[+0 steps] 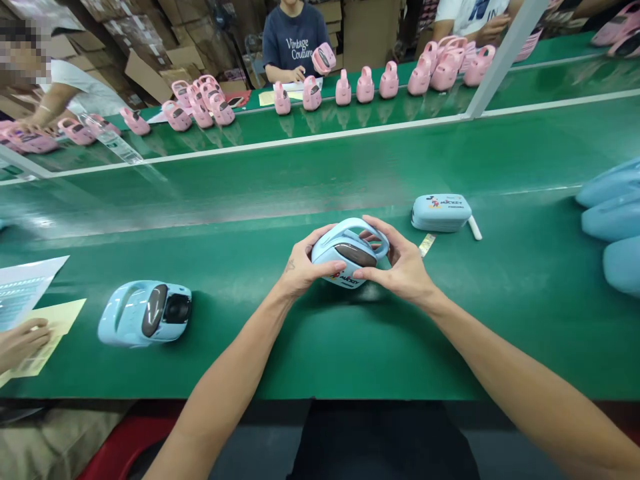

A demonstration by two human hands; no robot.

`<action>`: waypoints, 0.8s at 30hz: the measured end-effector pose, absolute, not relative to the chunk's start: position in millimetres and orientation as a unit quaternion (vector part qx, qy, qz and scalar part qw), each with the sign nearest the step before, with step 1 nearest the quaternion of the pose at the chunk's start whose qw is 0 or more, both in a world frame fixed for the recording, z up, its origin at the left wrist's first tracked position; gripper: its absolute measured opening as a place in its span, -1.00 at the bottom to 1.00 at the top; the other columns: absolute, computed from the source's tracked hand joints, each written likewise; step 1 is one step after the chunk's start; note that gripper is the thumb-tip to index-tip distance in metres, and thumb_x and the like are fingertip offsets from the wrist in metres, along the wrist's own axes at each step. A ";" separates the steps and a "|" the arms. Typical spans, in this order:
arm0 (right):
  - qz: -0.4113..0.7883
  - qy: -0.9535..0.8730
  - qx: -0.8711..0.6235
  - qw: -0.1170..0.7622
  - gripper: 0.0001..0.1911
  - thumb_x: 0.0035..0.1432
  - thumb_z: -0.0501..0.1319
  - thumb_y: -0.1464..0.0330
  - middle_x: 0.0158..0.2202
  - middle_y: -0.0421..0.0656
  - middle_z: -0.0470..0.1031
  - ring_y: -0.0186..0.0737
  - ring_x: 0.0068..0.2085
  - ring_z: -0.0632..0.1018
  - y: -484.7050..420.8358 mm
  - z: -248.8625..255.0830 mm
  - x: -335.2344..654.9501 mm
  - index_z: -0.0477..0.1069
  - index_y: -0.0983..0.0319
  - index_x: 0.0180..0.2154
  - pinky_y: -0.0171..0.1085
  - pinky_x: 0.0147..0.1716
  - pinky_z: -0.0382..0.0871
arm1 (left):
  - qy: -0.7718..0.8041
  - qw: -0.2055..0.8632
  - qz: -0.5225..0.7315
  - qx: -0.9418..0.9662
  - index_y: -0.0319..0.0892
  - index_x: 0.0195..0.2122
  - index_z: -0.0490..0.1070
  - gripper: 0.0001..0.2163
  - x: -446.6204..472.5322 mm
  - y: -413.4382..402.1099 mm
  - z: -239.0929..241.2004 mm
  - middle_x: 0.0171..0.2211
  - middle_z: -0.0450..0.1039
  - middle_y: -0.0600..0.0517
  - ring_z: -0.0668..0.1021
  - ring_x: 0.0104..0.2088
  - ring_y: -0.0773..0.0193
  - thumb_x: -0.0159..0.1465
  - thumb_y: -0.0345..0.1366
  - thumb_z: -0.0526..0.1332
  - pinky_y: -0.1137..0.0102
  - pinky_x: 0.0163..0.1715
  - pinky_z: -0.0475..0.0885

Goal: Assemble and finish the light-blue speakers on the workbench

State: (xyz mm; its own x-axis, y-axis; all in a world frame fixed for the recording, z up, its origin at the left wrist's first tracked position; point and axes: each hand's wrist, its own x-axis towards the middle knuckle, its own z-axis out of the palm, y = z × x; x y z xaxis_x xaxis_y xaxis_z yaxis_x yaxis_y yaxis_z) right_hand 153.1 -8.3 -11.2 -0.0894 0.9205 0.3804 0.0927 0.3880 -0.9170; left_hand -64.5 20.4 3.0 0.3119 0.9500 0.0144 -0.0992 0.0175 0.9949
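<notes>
A light blue handled device point(326, 254) with a dark glossy window and Mickey lettering is held up over the green table, tilted. My left hand point(311, 264) grips its left side, thumb across the lower front. From the right, my right hand point(401, 262) closes round it, thumb near the lettering and fingers by the loop handle. A similar blue device point(131, 313) lies on the table to the left, its dark window and black end facing right. To the right of my hands sits a blue Mickey case point(441, 213), with a white stick point(475, 228) and a small label strip point(427, 245) beside it.
Several blue units point(613, 200) stand at the right edge. At the left, another person's hand point(25, 340) rests on yellow paper point(63, 317). Beyond a white rail point(300, 141), pink handled devices point(365, 87) line a second bench where other people sit.
</notes>
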 end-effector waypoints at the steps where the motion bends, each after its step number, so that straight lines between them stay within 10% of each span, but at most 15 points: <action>1: 0.379 -0.634 -0.404 0.539 -0.06 -0.03 0.60 0.01 0.14 -0.04 0.57 0.05 0.08 0.63 -8.2 -12.0 153.4 0.39 0.02 0.34 0.06 0.15 0.60 | 0.392 0.597 0.443 0.543 -0.07 0.16 0.59 -0.26 -63.3 19.9 2.7 0.06 0.64 -0.06 0.61 0.09 -0.07 -0.09 -0.13 0.65 0.20 0.13 0.46; 14: 0.464 -0.601 -0.372 0.533 0.28 -0.04 0.56 -0.10 0.35 0.04 0.44 0.12 0.27 0.57 2.8 -28.9 155.0 0.00 0.02 0.54 0.08 0.25 0.54 | 0.368 0.677 0.500 0.396 -0.10 0.00 0.55 -0.34 -48.9 17.3 -5.0 -0.14 0.66 0.01 0.65 -0.15 0.09 -0.13 -0.07 0.65 0.28 -0.10 0.51; 24: 0.545 -0.546 -0.383 0.508 -0.05 -0.09 0.60 -0.04 0.07 0.01 0.68 0.10 0.08 0.68 3.7 -19.7 155.0 0.40 0.18 0.25 0.00 0.07 0.64 | 0.339 0.705 0.497 0.375 -0.09 0.07 0.51 -0.32 -46.7 15.3 -6.1 -0.08 0.67 -0.03 0.67 -0.03 0.01 -0.05 -0.01 0.62 0.22 0.00 0.53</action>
State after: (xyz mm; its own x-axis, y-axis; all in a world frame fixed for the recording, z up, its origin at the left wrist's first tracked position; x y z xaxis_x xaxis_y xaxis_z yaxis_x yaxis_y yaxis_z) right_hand 155.0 3.7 -19.7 -0.1906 0.9721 0.1371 -0.1364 0.1121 -0.9843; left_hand -46.7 15.3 -6.1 0.2754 0.9555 -0.1060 -0.4465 0.2247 0.8661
